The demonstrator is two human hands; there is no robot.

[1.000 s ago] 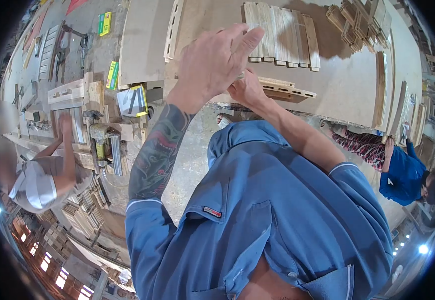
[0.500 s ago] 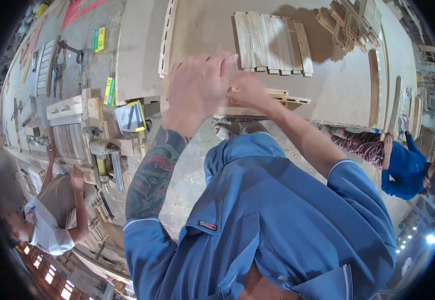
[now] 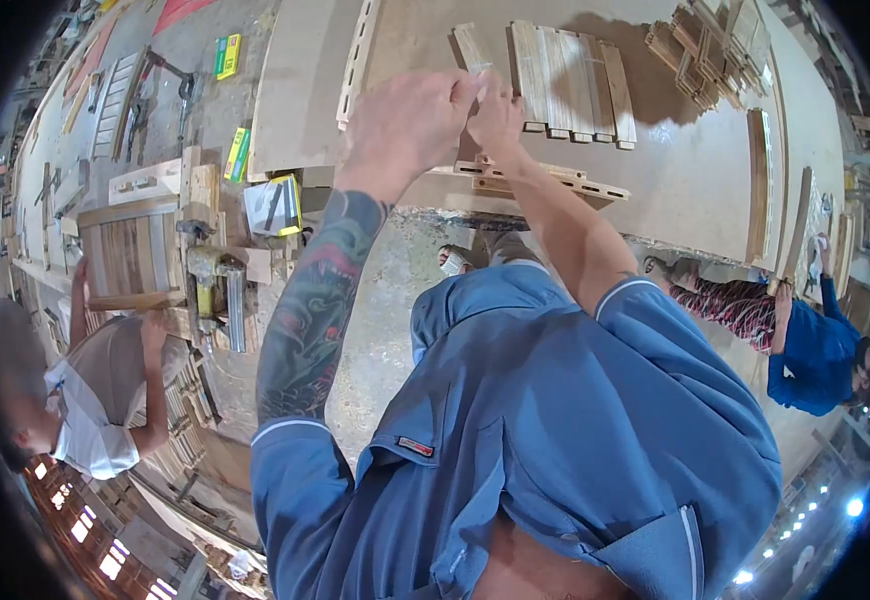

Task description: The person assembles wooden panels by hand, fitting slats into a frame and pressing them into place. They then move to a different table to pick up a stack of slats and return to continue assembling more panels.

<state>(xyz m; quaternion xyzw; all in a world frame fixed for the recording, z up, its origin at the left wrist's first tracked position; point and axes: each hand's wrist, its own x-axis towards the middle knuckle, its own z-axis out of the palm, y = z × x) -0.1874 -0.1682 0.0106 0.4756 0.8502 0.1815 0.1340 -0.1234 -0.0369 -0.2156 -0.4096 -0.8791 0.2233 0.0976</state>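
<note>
My left hand (image 3: 405, 122), at the end of the tattooed arm, is closed over the pale bench; what its curled fingers hold, if anything, is hidden. Beside it, my right hand (image 3: 496, 118) has its fingers closed at the near end of a wooden slat (image 3: 469, 45). That slat is tilted and apart from a row of slats (image 3: 570, 85) lying side by side to its right. Slotted wooden strips (image 3: 545, 180) lie at the bench's near edge, partly behind my right forearm.
A stack of wooden pieces (image 3: 705, 55) stands at the back right. Long boards (image 3: 758, 185) lie to the right. Co-workers are at the left (image 3: 95, 400) and right (image 3: 817, 350). Yellow-green boxes (image 3: 227, 57) and a clamp (image 3: 185, 90) rest on the left surface.
Both hands have moved away from my body, farther over the bench. One slat now lies apart from the row and tilted. The left co-worker's hands have moved to a slatted panel.
</note>
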